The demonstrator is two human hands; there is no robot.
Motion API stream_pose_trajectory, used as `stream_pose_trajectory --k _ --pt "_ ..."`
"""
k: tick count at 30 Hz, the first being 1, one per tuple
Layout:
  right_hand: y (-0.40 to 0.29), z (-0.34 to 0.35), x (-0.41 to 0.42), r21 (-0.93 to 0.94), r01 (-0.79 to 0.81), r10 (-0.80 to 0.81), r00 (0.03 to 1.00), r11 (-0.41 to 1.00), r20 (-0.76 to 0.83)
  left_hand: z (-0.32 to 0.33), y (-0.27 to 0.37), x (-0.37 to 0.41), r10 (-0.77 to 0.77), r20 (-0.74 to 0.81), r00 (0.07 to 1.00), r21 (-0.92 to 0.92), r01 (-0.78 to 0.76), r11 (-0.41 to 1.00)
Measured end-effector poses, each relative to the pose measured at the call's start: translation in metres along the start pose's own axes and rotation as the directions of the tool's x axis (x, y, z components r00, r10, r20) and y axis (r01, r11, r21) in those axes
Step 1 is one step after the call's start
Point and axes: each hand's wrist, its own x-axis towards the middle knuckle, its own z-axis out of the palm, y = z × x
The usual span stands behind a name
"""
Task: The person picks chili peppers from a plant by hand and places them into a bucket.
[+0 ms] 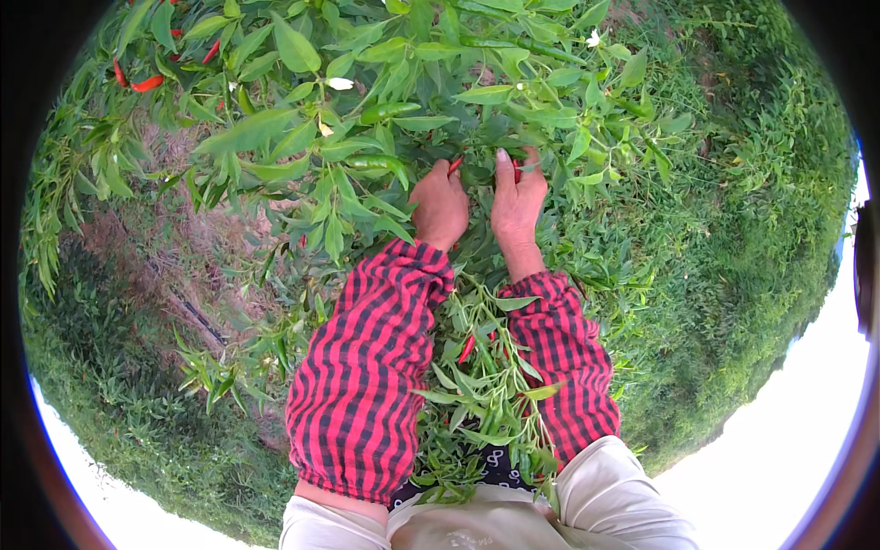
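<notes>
Both my hands reach into a leafy chili plant [295, 130]. My left hand [441, 206] is curled among the leaves, with a red chili pepper [455, 164] at its thumb and forefinger; whether it grips the pepper I cannot tell. To its right, my right hand [517, 199] has a red chili [517, 171] between thumb and fingers. Some fingertips are hidden by leaves. A green chili [378, 163] hangs left of my left hand, and red chilies [148, 84] show at the upper left. Between my checked sleeves hangs another red chili [467, 348].
A leafy branch [488, 385] with green and red chilies lies between my forearms and against my body. Bare soil and a dark thin pipe or hose [196, 316] show at left. Dense green plants [729, 275] spread along the right.
</notes>
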Motion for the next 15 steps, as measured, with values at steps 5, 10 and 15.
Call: stream_pose_trajectory --k 5,10,15 --pt "0.011 -0.008 0.003 0.073 0.085 -0.067 0.974 0.994 -0.216 0.005 -0.002 -0.005 0.025 0.033 0.999 -0.018 -0.025 1.0" --pt "0.028 -0.014 0.015 -0.265 0.147 -0.219 0.939 0.953 -0.265 0.006 -0.008 -0.008 0.037 -0.013 0.999 -0.048 -0.037 0.998" --pt "0.026 -0.007 0.015 0.016 -0.029 0.029 0.999 0.999 -0.014 0.002 -0.004 -0.009 0.043 0.03 0.999 0.024 -0.044 0.999"
